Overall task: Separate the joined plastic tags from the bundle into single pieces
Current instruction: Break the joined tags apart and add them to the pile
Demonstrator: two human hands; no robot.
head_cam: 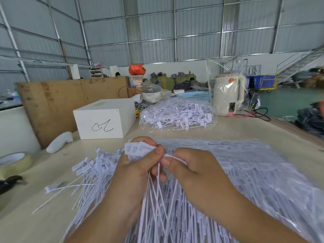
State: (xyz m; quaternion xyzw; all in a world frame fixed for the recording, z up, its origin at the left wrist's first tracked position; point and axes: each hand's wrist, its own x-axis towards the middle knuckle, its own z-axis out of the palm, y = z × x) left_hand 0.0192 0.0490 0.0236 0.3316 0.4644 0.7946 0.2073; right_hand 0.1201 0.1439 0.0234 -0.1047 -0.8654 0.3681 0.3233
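**Both hands on a bunch of white tags**

While the long thin tails fan down toward the camera, the left hand point(138, 171) grips the bundle of joined tags point(138, 149) with its fingers curled round the stems, the flat rectangular heads sticking out above the thumb. The right hand point(191, 165) pinches one white strip just beside the left thumb, fingers curled in. The print on the heads is too blurred to read. Left of the hands lies a loose pile of single tags point(91, 171) on the pale wooden table point(43, 216); right of them spreads a glossy mass of tags point(254, 181). Farther back sits a clear plastic bag of tags point(177, 114), and a white box point(103, 120) with a handwritten black scrawl. Behind stands a cream-coloured kettle point(228, 95) inside clear film.
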